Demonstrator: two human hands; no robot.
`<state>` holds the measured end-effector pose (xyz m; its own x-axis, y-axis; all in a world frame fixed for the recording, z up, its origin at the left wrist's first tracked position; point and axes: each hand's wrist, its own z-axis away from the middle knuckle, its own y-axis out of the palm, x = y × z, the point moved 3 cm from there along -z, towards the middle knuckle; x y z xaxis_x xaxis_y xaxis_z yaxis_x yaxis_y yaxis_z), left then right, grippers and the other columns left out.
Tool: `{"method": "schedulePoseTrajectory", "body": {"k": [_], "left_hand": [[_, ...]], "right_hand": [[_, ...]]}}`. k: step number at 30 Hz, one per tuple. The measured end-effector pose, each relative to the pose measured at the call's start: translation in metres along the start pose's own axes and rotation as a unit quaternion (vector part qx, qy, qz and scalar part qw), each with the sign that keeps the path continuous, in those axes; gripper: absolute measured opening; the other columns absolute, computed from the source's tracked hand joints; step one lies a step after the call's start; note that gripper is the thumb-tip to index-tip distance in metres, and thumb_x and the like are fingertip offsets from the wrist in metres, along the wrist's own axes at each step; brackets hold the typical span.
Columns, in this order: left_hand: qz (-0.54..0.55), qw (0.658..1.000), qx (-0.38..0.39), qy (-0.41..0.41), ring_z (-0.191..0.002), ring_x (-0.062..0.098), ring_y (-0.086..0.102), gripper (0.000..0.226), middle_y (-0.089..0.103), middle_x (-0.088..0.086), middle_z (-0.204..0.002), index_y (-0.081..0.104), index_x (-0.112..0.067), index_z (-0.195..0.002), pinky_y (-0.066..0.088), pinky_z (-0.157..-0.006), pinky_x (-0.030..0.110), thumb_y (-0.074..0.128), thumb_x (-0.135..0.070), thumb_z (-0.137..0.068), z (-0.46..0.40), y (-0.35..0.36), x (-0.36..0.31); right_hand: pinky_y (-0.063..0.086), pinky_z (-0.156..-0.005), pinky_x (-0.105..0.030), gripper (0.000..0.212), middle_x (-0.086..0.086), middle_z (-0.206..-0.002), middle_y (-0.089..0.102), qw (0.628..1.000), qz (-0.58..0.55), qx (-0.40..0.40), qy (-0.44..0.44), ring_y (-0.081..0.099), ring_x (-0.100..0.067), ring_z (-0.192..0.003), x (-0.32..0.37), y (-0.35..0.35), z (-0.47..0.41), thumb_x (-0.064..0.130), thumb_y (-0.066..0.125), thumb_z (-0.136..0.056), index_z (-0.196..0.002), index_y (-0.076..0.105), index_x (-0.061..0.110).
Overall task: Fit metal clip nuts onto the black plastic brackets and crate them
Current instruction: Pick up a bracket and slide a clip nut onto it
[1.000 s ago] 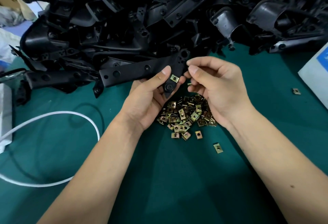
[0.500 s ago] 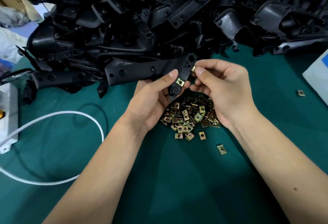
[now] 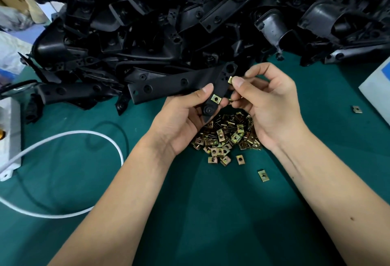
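Observation:
My left hand (image 3: 181,120) grips a black plastic bracket (image 3: 175,85) near its lower end, the long arm pointing left. One brass-coloured clip nut (image 3: 215,98) sits on the bracket's short arm by my left thumb. My right hand (image 3: 268,101) pinches a second clip nut (image 3: 230,79) against the right edge of that arm, higher up. Another nut seems tucked in the right fingers. A pile of loose clip nuts (image 3: 228,137) lies on the green table under both hands.
A big heap of black brackets (image 3: 190,19) fills the back of the green mat (image 3: 190,213). A white cable (image 3: 69,137) loops at the left beside a white box (image 3: 9,137). Stray nuts (image 3: 263,175) lie front right, one (image 3: 357,109) near a white-blue box (image 3: 377,90).
My right hand has lifted a clip nut to the upper right edge of the bracket's short arm. Both hands and the bracket shifted slightly up and right in the view.

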<state>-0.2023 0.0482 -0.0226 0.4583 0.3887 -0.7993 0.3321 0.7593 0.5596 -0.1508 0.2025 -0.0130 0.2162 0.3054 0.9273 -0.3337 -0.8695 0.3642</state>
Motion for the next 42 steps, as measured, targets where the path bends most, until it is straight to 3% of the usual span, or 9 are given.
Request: {"method": "schedulePoseTrajectory", "body": {"k": [10,17,21,24,29,31,33,39,42], "left_hand": [[-0.028,0.999,0.016,-0.030,-0.081,0.022,0.076,0.034,0.078,0.013,-0.098,0.075,-0.001,-0.110,0.060,-0.069,0.024,0.074,-0.013,-0.078,0.0035,0.0019,0.0007],[-0.079,0.996,0.034,-0.027,-0.076,0.018,0.074,0.024,0.076,0.009,-0.094,0.079,-0.012,-0.105,0.057,-0.063,0.021,0.072,-0.023,-0.085,0.0020,-0.0020,-0.0048],[-0.080,0.995,0.042,-0.051,-0.074,0.015,0.073,0.019,0.076,0.007,-0.090,0.083,-0.015,-0.094,0.057,-0.062,0.019,0.069,-0.027,-0.087,0.0025,-0.0031,-0.0049],[-0.068,0.996,0.027,-0.052,-0.072,0.014,0.072,0.018,0.076,0.007,-0.088,0.083,-0.015,-0.091,0.057,-0.060,0.018,0.070,-0.028,-0.085,0.0007,-0.0043,-0.0052],[-0.104,0.995,-0.006,0.001,-0.076,0.019,0.072,0.020,0.075,0.009,-0.091,0.073,-0.009,-0.104,0.059,-0.067,0.025,0.073,-0.020,-0.089,-0.0001,-0.0014,-0.0009],[-0.183,0.980,-0.033,0.068,-0.078,0.021,0.072,0.007,0.076,0.010,-0.089,0.078,-0.012,-0.096,0.061,-0.074,0.033,0.075,-0.016,-0.091,0.0003,-0.0004,-0.0011],[-0.266,0.956,-0.055,0.110,-0.080,0.018,0.073,0.014,0.077,0.005,-0.085,0.081,-0.022,-0.080,0.060,-0.082,0.035,0.077,-0.019,-0.093,0.0018,0.0025,-0.0019],[-0.353,0.926,-0.059,0.122,-0.074,-0.007,0.069,0.018,0.077,-0.015,-0.078,0.077,-0.043,-0.077,0.050,-0.068,0.009,0.075,-0.039,-0.094,0.0039,0.0039,-0.0030],[-0.365,0.919,-0.040,0.145,-0.074,-0.004,0.070,0.015,0.075,-0.011,-0.078,0.076,-0.039,-0.077,0.049,-0.066,0.009,0.075,-0.039,-0.092,0.0006,0.0049,-0.0016]], "right_hand": [[0.054,-0.055,-0.028,0.024,-0.002,-0.066,0.064,0.999,0.017,0.024,-0.015,0.065,-0.016,-0.056,0.0013,0.0033,0.0018,-0.005,0.073,-0.089,-0.092,0.054,0.009],[0.053,-0.059,-0.025,0.030,-0.002,-0.071,0.068,0.999,0.026,0.022,-0.019,0.066,-0.015,-0.065,0.0012,0.0050,0.0012,0.000,0.073,-0.091,-0.118,0.061,0.005],[0.054,-0.060,-0.026,0.022,-0.009,-0.077,0.069,1.000,0.008,0.021,-0.012,0.068,-0.020,-0.067,0.0028,0.0027,-0.0007,0.004,0.062,-0.101,-0.122,0.064,0.002],[0.055,-0.059,-0.027,0.020,-0.016,-0.083,0.069,1.000,-0.004,0.019,-0.001,0.069,-0.025,-0.069,0.0020,0.0018,-0.0010,0.008,0.055,-0.105,-0.120,0.064,-0.003],[0.054,-0.057,-0.029,0.019,-0.016,-0.082,0.072,0.998,0.066,-0.026,0.005,0.068,-0.024,-0.066,-0.0024,-0.0027,-0.0025,0.019,0.073,-0.096,-0.105,0.068,0.003],[0.051,-0.052,-0.030,0.026,-0.015,-0.076,0.071,0.990,0.134,-0.041,-0.008,0.064,-0.021,-0.061,-0.0047,-0.0045,-0.0036,0.030,0.078,-0.092,-0.094,0.072,0.004],[0.046,-0.049,-0.029,0.033,-0.013,-0.068,0.067,0.983,0.179,-0.042,-0.014,0.057,-0.017,-0.056,-0.0059,-0.0040,-0.0033,0.039,0.079,-0.090,-0.078,0.074,0.009],[0.042,-0.047,-0.021,0.020,0.010,-0.057,0.057,0.992,0.127,-0.020,-0.018,0.052,-0.004,-0.053,-0.0048,-0.0007,-0.0018,0.028,0.084,-0.087,-0.077,0.076,0.012],[0.040,-0.046,-0.021,0.015,0.011,-0.058,0.058,0.995,0.096,-0.017,-0.012,0.051,-0.005,-0.054,-0.0058,0.0010,-0.0013,0.021,0.082,-0.089,-0.076,0.076,0.014]]}}
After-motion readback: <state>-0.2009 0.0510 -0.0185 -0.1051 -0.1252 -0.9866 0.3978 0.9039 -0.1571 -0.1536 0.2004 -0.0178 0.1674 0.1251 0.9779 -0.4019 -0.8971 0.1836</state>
